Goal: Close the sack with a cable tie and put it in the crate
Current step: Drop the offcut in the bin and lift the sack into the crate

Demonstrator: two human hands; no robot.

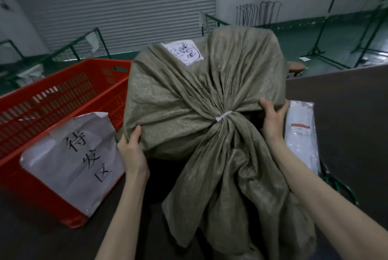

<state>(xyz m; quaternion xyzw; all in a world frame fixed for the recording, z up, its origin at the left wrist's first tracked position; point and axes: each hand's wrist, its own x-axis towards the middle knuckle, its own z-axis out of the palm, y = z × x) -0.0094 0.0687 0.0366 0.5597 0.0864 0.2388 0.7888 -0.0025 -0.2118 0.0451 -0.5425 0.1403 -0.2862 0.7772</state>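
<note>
You hold the sack (189, 96) up w/ both hands, in the middle of the view, just right of the crate (52, 100). It is not in the crate yet. The sack is grey-green & full. Its neck is bunched tight & a white tie (224, 116) goes round it. The loose top of the sack hangs down near you, btwn your arms.

Your left hand (133, 150) grips the sack's near left corner. Thumb lies on top of the cloth, fingers are curled under, so you can't see them. Your right hand (273, 119) grips the near right edge. Fingers are curled over the cloth there.

A white label (184, 53) w/ black writing is stuck on the far top of the sack.

The crate is red, w/ slots in its walls, & sits on the counter (346, 96) at the left. A white paper (73, 161) w/ big black writing is taped on its near wall.

At the right, a clear pack (301, 133) of white stuff lies on the counter, just by your right hand. Green handles (344, 188) show near it, partly hid by your right arm. Can't tell what tool it is.
</note>
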